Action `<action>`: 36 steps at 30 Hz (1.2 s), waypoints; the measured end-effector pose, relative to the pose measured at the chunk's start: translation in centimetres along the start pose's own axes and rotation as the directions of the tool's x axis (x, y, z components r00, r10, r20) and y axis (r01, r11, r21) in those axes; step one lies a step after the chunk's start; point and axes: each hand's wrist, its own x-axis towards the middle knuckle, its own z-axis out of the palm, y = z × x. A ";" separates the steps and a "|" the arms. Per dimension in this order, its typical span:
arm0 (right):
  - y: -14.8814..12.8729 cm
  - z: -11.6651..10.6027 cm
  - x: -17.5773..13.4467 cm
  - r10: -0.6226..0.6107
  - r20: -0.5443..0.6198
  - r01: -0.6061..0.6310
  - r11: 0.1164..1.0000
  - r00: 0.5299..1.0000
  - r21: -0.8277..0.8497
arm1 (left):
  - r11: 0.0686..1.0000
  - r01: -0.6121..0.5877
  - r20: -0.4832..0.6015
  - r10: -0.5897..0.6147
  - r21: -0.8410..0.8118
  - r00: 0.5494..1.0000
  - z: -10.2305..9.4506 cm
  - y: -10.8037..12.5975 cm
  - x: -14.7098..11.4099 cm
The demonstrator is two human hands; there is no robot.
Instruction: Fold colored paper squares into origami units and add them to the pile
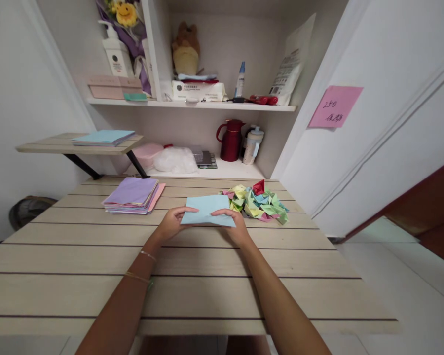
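A light blue sheet of paper (208, 203) is held up above the slatted table (207, 296), between my two hands. My left hand (171, 223) pinches its left edge, thumb on top and fingers underneath. At the right edge my right hand (237, 227) grips it the same way. The sheet bends slightly in the middle. Just behind and right of it lies a heap of folded paper pieces (257, 202) in green, yellow, blue, pink and red. To the left rests a stack of coloured paper (133, 195) with a purple sheet on top.
A small raised shelf (48, 144) at the left carries a pile of blue paper (103, 137). Behind the table, a cabinet holds a red thermos jug (232, 140), a pale cup (253, 146) and a white plastic bag (175, 160). A pink note (335, 107) sticks to the right wall.
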 end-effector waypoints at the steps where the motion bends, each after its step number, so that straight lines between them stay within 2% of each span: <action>1: 0.1 0.2 0.0 0.027 -0.023 -0.027 0.999 0.999 0.024 | 0.999 0.001 -0.031 0.000 0.034 1.000 0.3 0.0 0.0; 4: 0.2 0.9 0.0 0.144 -0.122 -0.131 0.986 0.982 0.105 | 0.998 0.048 -0.170 -0.043 0.030 0.985 1.3 -0.2 0.0; 8: 0.1 1.4 0.0 0.192 -0.220 -0.156 0.973 0.956 0.170 | 0.995 0.082 -0.265 -0.093 -0.052 0.960 2.5 -0.6 0.3; 11: 0.1 1.6 0.1 0.204 -0.231 -0.148 0.961 0.951 0.235 | 0.981 0.055 -0.294 -0.108 -0.184 0.950 2.9 -0.7 0.6; 16: 0.5 2.0 0.0 0.215 -0.198 -0.148 0.940 0.956 0.306 | 0.957 0.025 -0.398 -0.144 -0.289 0.906 2.8 -0.4 1.0; 18: 0.6 2.2 0.0 0.206 -0.179 -0.140 0.936 0.962 0.323 | 0.933 0.024 -0.395 -0.175 -0.358 0.902 2.8 -0.4 1.0; 22: 0.6 2.3 -0.1 0.193 -0.145 -0.133 0.928 0.970 0.349 | 0.896 0.122 -0.250 -0.247 -0.427 0.936 3.2 -0.6 0.9; 27: 0.2 1.9 -0.2 0.149 -0.132 -0.130 0.981 0.980 0.141 | 0.883 0.166 -0.216 -0.283 -0.438 0.934 2.9 -1.2 1.0; 29: -0.1 1.8 -0.3 0.109 -0.086 -0.104 0.993 0.990 0.060 | 0.873 0.187 -0.187 -0.297 -0.450 0.936 2.6 -1.5 1.1; 32: -0.8 1.7 -0.7 0.091 0.083 -0.088 0.996 0.992 -0.032 | 0.849 0.202 -0.174 -0.321 -0.488 0.931 2.4 -1.9 1.1; 34: -1.1 1.6 -0.8 0.097 0.201 -0.087 0.995 0.975 -0.058 | 0.844 0.195 -0.209 -0.336 -0.500 0.918 2.4 -2.0 1.1; 36: -1.0 1.6 -0.9 0.073 0.265 -0.067 0.997 0.961 -0.031 | 0.856 0.169 -0.289 -0.342 -0.489 0.894 2.4 -1.9 1.2</action>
